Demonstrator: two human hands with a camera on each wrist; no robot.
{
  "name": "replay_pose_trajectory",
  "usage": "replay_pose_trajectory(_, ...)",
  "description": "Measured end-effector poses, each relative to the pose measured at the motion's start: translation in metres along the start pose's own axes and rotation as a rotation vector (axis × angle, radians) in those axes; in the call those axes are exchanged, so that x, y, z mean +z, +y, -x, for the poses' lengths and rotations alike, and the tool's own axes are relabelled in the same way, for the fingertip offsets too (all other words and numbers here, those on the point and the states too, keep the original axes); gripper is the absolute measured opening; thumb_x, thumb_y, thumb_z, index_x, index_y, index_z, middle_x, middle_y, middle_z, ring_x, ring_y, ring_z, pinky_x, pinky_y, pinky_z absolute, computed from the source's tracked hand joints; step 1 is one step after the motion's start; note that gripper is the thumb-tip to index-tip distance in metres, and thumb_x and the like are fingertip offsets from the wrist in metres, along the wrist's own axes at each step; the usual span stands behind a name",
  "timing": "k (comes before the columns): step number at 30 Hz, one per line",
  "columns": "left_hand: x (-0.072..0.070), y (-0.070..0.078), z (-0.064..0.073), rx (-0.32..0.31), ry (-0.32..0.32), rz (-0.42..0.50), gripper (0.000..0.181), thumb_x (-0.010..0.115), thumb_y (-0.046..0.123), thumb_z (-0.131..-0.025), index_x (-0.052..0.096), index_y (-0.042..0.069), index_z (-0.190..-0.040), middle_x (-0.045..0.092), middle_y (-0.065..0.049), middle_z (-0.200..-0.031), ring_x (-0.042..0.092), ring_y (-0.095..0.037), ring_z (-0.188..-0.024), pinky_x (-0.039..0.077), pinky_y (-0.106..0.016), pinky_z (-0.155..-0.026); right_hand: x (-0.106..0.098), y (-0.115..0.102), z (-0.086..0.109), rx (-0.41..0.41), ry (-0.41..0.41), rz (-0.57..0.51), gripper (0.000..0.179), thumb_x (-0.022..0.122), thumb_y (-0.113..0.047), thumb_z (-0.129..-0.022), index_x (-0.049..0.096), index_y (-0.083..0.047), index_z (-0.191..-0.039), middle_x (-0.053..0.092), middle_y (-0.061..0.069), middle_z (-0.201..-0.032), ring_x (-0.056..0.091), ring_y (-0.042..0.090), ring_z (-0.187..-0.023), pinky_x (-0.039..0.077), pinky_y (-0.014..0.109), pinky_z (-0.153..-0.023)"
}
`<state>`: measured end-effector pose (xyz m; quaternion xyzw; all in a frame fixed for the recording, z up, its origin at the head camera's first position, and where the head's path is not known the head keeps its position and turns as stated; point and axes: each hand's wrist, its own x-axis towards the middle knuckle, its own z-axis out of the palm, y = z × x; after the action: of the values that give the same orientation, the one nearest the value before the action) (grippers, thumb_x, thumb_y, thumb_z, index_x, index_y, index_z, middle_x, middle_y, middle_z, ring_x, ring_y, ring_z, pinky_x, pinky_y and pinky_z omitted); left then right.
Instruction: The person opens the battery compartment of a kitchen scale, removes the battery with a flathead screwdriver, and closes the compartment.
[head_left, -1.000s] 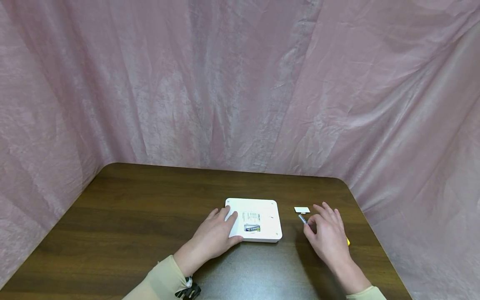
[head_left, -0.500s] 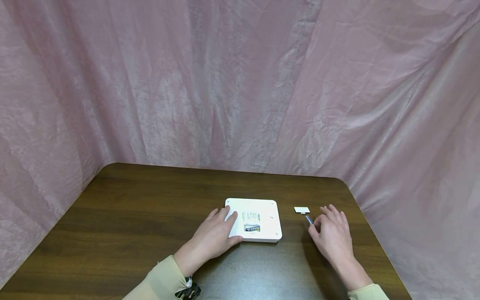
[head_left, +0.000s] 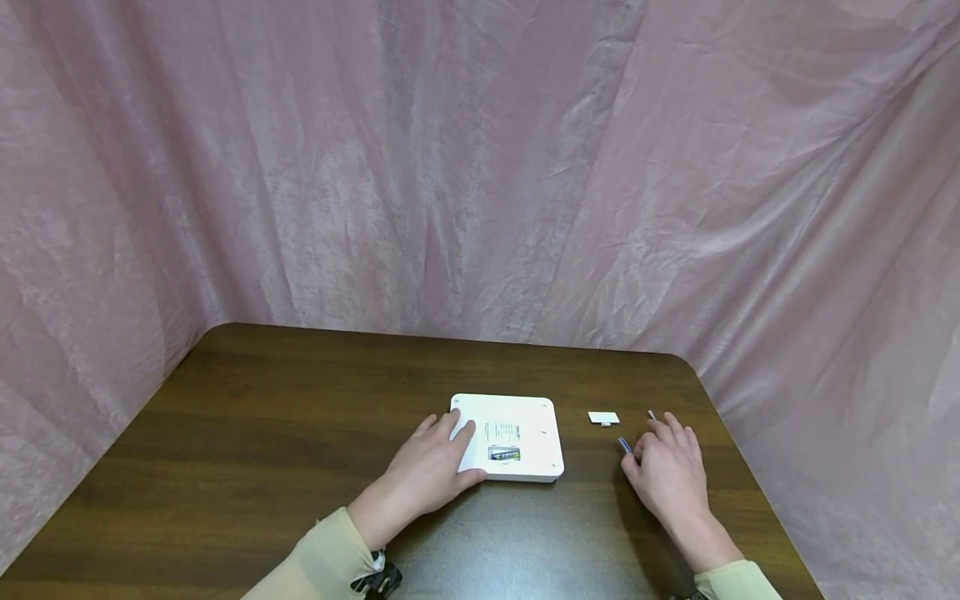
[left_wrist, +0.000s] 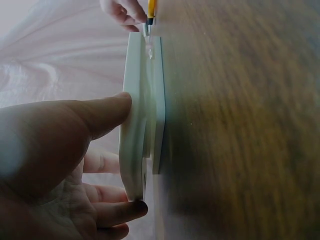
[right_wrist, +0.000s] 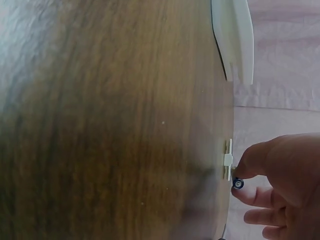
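A flat white kitchen scale [head_left: 525, 417], underside up, lies on the table; a battery [head_left: 504, 454] shows in its uncovered compartment. My left hand [head_left: 423, 471] holds its left side, thumb on the near edge [left_wrist: 125, 107] and fingers spread over the top and far side. To the right, my right hand [head_left: 667, 475] pinches a slim blue battery [head_left: 625, 446] between thumb and index finger; the right wrist view shows the battery end-on. A small white battery cover [head_left: 603, 417] with a tab lies just beyond that hand, apart from the scale.
A yellow-handled tool with a thin metal shaft [left_wrist: 151, 7], perhaps a screwdriver, is by my right hand; in the head view only a grey tip [head_left: 651, 414] shows past the fingers. Pink curtains [head_left: 480, 167] hang behind the brown table [head_left: 300, 400].
My right hand has moved a little to the right with the battery, farther from the scale, and now covers the tool's yellow part. The left hand and the scale stay where they were.
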<state>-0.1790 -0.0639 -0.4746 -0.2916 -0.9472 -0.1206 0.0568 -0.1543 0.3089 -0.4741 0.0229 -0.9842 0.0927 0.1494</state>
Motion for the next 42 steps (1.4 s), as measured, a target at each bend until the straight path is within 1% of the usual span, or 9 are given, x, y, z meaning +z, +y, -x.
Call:
replay_pose_trajectory(6,-0.0006,0.0011,0.0015,0.006,0.008,0.012,0.074,0.082,0.051,-0.100,0.065,-0.001,-0.150,0.058,-0.029,-0.153,0.054,-0.041,-0.146,0.041,-0.057,-0.124,0.0023,0.0010,-0.0013,0.007,-0.056,0.039,0.019,0.073,-0.013,-0.091,0.065,-0.009,-0.073,0.063,0.036,-0.139,0.041,0.058,-0.150,0.029,0.071,-0.125)
replay_pose_trajectory(12,-0.0013,0.0017,0.0017,0.008,0.009,0.011,0.074,0.082,0.051,-0.100,0.065,-0.002,-0.149,0.059,-0.029,-0.152,0.055,-0.041,-0.146,0.041,-0.056,-0.124,0.0050,0.0012,-0.0020,-0.008,-0.078,0.071,0.019,0.072,-0.013,-0.091,0.070,-0.006,-0.074,0.064,0.036,-0.137,0.042,0.059,-0.149,0.032,0.071,-0.124)
replay_pose_trajectory(19,0.0003,0.0008,0.0000,-0.005,-0.006,0.010,0.076,0.080,0.053,-0.101,0.064,-0.002,-0.151,0.057,-0.029,-0.154,0.053,-0.041,-0.148,0.040,-0.056,-0.125,0.0074,0.0009,-0.0022,-0.011,-0.055,0.064,0.020,0.072,-0.013,-0.089,0.069,-0.007,-0.071,0.064,0.037,-0.136,0.043,0.060,-0.148,0.033,0.071,-0.123)
replay_pose_trajectory(26,0.0021,0.0001,0.0003,-0.009,-0.011,0.014,0.076,0.079,0.054,-0.101,0.064,-0.001,-0.151,0.057,-0.029,-0.155,0.053,-0.041,-0.148,0.039,-0.055,-0.126,0.0098,0.0003,-0.0014,-0.030,-0.025,0.066,0.017,0.072,-0.012,-0.088,0.072,-0.003,-0.073,0.067,0.034,-0.130,0.047,0.059,-0.145,0.036,0.070,-0.122)
replay_pose_trajectory(30,0.0020,0.0001,0.0005,-0.005,-0.005,0.010,0.076,0.080,0.053,-0.101,0.064,-0.001,-0.151,0.057,-0.029,-0.154,0.053,-0.041,-0.148,0.039,-0.055,-0.126,0.0090,-0.0006,-0.0016,-0.031,-0.022,0.075,0.017,0.072,-0.012,-0.088,0.072,-0.002,-0.074,0.068,0.033,-0.127,0.048,0.059,-0.144,0.037,0.069,-0.121)
replay_pose_trajectory(35,0.0009,0.0005,0.0017,0.004,0.004,0.006,0.075,0.080,0.052,-0.101,0.064,-0.002,-0.150,0.058,-0.029,-0.153,0.054,-0.041,-0.147,0.040,-0.055,-0.125,0.0081,-0.0021,-0.0006,-0.034,-0.031,0.077,0.019,0.073,-0.013,-0.089,0.071,-0.004,-0.072,0.070,0.031,-0.122,0.049,0.059,-0.143,0.037,0.070,-0.121)
replay_pose_trajectory(42,-0.0003,0.0011,0.0025,-0.003,-0.003,0.015,0.074,0.081,0.051,-0.101,0.064,-0.002,-0.151,0.057,-0.029,-0.154,0.053,-0.041,-0.148,0.040,-0.055,-0.125,0.0075,-0.0029,-0.0003,-0.039,-0.031,0.079,0.021,0.073,-0.014,-0.090,0.069,-0.002,-0.073,0.070,0.032,-0.122,0.050,0.059,-0.142,0.038,0.069,-0.121)
